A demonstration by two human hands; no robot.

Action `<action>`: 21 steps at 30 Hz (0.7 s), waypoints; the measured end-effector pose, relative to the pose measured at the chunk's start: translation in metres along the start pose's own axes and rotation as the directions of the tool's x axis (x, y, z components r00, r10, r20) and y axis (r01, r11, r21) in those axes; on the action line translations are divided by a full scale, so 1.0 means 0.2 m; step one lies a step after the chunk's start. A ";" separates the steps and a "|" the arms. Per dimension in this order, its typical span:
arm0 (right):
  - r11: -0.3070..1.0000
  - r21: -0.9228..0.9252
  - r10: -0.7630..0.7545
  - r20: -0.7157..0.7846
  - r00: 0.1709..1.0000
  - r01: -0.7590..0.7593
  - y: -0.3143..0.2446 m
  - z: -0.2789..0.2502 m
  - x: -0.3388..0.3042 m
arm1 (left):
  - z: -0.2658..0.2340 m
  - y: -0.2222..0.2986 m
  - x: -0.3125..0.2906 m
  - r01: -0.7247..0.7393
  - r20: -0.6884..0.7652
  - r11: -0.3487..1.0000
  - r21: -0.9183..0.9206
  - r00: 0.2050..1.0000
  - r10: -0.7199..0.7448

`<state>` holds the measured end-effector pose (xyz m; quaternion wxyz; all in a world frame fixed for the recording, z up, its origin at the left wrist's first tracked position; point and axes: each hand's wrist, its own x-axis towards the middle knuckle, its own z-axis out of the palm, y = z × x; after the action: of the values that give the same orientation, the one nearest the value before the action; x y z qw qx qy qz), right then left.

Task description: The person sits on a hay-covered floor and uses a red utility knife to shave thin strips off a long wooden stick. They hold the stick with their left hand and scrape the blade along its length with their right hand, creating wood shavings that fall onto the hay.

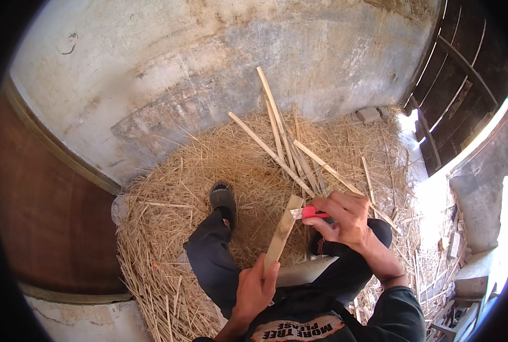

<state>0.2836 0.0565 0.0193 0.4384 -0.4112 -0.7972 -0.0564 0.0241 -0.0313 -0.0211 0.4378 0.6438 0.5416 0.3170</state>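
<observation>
My left hand (255, 289) is closed round the lower end of a flat, pale bamboo strip (280, 232), which tilts up and slightly to the right. A red-handled utility knife (313, 213) is gripped in my right hand (347, 215), close to the strip's upper end. Its short blade points left and meets or overlaps the strip's right edge; I cannot tell how deep it sits. Between my legs, just under the strip, a pale curved piece (306, 271) lies partly hidden by my clothes.
Several long bamboo strips (276, 131) lie crossed beyond my hands, toward the stained wall (208, 62). Shavings (168, 228) cover the floor. A brown door (54, 211) stands at left, dark slatted boards (459, 74) at right. A small block (368, 115) sits by the wall.
</observation>
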 end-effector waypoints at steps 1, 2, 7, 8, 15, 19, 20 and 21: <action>1.000 -0.002 -0.012 -0.021 1.000 0.012 0.01 0.00 0.01 | 0.00 -0.01 -0.01 0.001 0.020 1.000 0.001 1.000 -0.001; 0.968 -0.078 0.229 -0.138 0.964 -0.241 0.11 0.00 0.00 | 0.01 -0.03 -0.05 0.001 0.040 1.000 0.002 0.999 -0.001; 0.759 -0.028 0.622 -0.264 0.737 -0.651 0.39 -0.25 0.03 | 0.00 -0.09 -0.15 0.017 0.057 1.000 0.027 0.998 -0.018; 0.783 -0.029 0.606 -0.192 0.772 -0.621 0.34 -0.26 -0.01 | -0.02 -0.11 -0.12 0.056 0.055 0.997 0.051 0.997 -0.058; 0.972 0.163 0.152 0.104 0.983 -0.168 -0.02 -0.02 -0.10 | -0.02 -0.01 -0.02 -0.010 -0.001 0.999 0.053 1.000 0.010; 0.988 0.121 0.081 0.096 0.992 -0.092 -0.05 0.05 -0.11 | -0.02 -0.03 -0.02 -0.033 -0.003 0.994 0.101 0.999 0.033; 0.990 0.120 0.068 0.093 0.993 -0.079 -0.05 0.05 -0.11 | -0.02 -0.03 -0.01 -0.043 -0.012 0.994 0.105 0.999 0.044; 0.991 0.111 0.059 0.093 0.994 -0.069 -0.06 0.05 -0.11 | -0.02 -0.03 -0.01 -0.052 -0.021 0.993 0.109 0.998 0.055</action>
<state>0.2753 0.0402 -0.0005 0.4268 -0.4131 -0.8042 0.0219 0.0182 -0.0331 -0.0246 0.3873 0.6771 0.5456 0.3065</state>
